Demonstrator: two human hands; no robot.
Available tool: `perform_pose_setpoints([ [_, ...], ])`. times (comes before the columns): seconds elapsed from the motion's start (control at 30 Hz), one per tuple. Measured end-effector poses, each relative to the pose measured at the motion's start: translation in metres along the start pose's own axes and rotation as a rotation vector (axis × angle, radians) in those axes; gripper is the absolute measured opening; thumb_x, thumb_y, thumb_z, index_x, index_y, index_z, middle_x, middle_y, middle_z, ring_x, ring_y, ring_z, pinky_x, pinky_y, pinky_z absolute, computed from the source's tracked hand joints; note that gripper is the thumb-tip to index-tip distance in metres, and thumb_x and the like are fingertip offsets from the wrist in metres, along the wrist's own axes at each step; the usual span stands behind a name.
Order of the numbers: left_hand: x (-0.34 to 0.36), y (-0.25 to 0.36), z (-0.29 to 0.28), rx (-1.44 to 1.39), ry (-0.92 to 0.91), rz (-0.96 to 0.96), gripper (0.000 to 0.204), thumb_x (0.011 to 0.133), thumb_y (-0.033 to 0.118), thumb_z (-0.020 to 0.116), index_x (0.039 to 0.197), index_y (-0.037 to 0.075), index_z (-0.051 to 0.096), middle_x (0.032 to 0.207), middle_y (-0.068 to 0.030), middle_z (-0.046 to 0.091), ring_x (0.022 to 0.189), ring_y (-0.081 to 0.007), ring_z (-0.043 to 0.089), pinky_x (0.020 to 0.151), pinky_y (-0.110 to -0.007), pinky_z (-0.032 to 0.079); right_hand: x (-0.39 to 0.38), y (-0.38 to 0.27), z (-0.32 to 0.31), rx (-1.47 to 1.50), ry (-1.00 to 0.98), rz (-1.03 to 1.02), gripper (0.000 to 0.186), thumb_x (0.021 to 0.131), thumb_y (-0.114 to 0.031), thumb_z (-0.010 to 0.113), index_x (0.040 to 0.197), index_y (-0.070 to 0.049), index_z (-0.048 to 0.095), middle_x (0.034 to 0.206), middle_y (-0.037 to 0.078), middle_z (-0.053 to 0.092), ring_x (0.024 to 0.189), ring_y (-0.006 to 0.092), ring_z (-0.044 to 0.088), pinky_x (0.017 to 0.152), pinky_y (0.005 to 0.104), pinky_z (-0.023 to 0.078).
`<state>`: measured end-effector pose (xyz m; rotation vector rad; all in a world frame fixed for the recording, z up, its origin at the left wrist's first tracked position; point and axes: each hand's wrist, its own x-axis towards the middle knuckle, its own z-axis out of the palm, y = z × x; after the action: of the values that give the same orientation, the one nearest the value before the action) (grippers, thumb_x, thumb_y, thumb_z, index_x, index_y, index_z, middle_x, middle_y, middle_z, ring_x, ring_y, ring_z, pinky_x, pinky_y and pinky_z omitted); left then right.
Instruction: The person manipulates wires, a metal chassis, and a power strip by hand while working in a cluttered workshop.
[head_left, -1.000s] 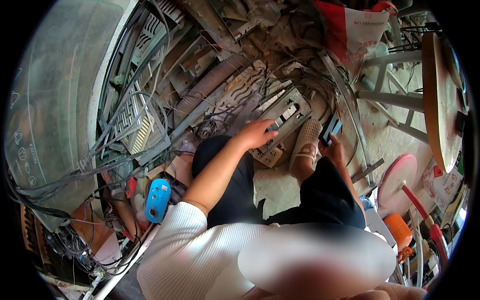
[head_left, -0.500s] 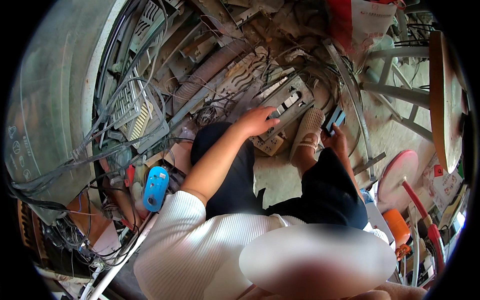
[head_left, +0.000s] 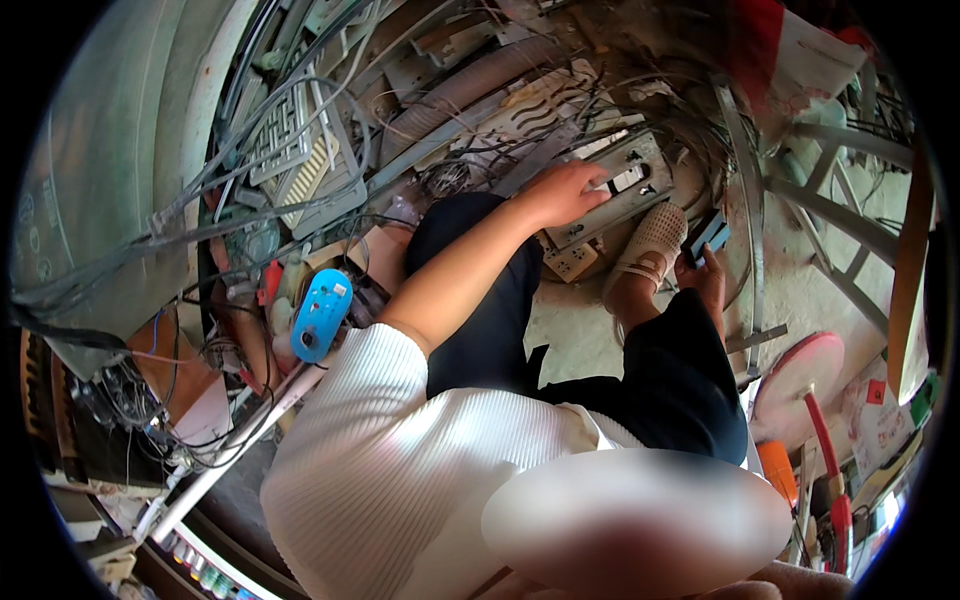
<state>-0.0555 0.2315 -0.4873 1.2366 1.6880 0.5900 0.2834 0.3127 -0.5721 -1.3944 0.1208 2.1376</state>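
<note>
A grey metal plate or housing (head_left: 597, 222) with a rounded slot lies tilted among the scrap in front of me. Something white shows in the slot. My left hand (head_left: 565, 193) rests at the plate's left side, thumb and forefinger apart near the slot; its other fingers are partly hidden. Beside my shoe, my right hand (head_left: 708, 280) grips a small flat dark object with a blue-grey face (head_left: 709, 236), whose kind I cannot make out. A beige socket block (head_left: 572, 262) sits just below the plate.
Loose cables, slotted panels (head_left: 300, 175) and a ribbed hose (head_left: 470, 88) crowd the left and far side. A metal bar (head_left: 742, 180) and a stool frame (head_left: 835, 215) stand at right. A blue oval object (head_left: 322, 312) lies near my left elbow. My woven shoe (head_left: 655, 235) is by the plate.
The whole view has shifted, so the scene sits further right. My left hand has moved along the plate, closer to its slot. The right hand keeps its grip on the dark object.
</note>
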Motion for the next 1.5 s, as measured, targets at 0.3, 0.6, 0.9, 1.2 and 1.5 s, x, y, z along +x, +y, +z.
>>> perform_pose_setpoints([
  [0.3, 0.046, -0.044, -0.093, 0.416, 0.658, -0.326, 0.065, 0.077, 0.041, 0.07, 0.129, 0.007, 0.049, 0.126, -0.0159, 0.052, 0.121, -0.034, 0.046, 0.101, -0.046, 0.034, -0.001, -0.007, -0.01, 0.032, -0.018, 0.023, 0.023, 0.092, -0.013, 0.054, 0.111, -0.001, 0.048, 0.103, 0.016, 0.059, 0.093, 0.0303, 0.059, 0.081, 0.0403, 0.051],
  [0.6, 0.09, -0.102, -0.134, 0.975, 0.308, -0.377, 0.086, 0.06, 0.061, 0.076, 0.128, 0.014, 0.05, 0.126, -0.0065, 0.053, 0.12, -0.026, 0.045, 0.097, -0.044, 0.031, -0.008, -0.012, -0.003, 0.028, -0.029, 0.001, 0.022, 0.092, -0.016, 0.056, 0.106, 0.0, 0.053, 0.099, 0.013, 0.062, 0.09, 0.0262, 0.059, 0.078, 0.0368, 0.05],
  [0.9, 0.093, -0.114, -0.149, 1.05, 0.246, -0.324, 0.078, 0.057, 0.057, 0.077, 0.117, 0.011, 0.059, 0.111, -0.01, 0.063, 0.107, -0.0265, 0.057, 0.091, -0.043, 0.034, -0.014, -0.016, -0.008, 0.042, -0.017, -0.028, 0.019, 0.092, -0.014, 0.055, 0.106, -0.002, 0.053, 0.097, 0.009, 0.062, 0.088, 0.0224, 0.06, 0.076, 0.0344, 0.051],
  [1.2, 0.075, -0.09, -0.154, 1.099, 0.302, -0.179, 0.077, 0.055, 0.06, 0.076, 0.113, 0.012, 0.062, 0.107, -0.0099, 0.065, 0.104, -0.0249, 0.059, 0.097, -0.041, 0.031, -0.012, 0.001, -0.008, 0.159, -0.102, 0.001, 0.021, 0.092, -0.014, 0.057, 0.107, -0.002, 0.052, 0.101, 0.009, 0.061, 0.093, 0.0225, 0.059, 0.081, 0.0354, 0.049],
  [1.5, 0.065, -0.085, -0.137, 1.086, 0.29, -0.169, 0.067, 0.059, 0.054, 0.077, 0.111, 0.014, 0.063, 0.105, -0.0091, 0.065, 0.103, -0.0254, 0.059, 0.102, -0.044, 0.027, -0.004, 0.004, -0.005, 0.201, -0.144, 0.046, 0.021, 0.092, -0.014, 0.056, 0.108, -0.001, 0.053, 0.102, 0.011, 0.062, 0.095, 0.0236, 0.06, 0.084, 0.0364, 0.049],
])
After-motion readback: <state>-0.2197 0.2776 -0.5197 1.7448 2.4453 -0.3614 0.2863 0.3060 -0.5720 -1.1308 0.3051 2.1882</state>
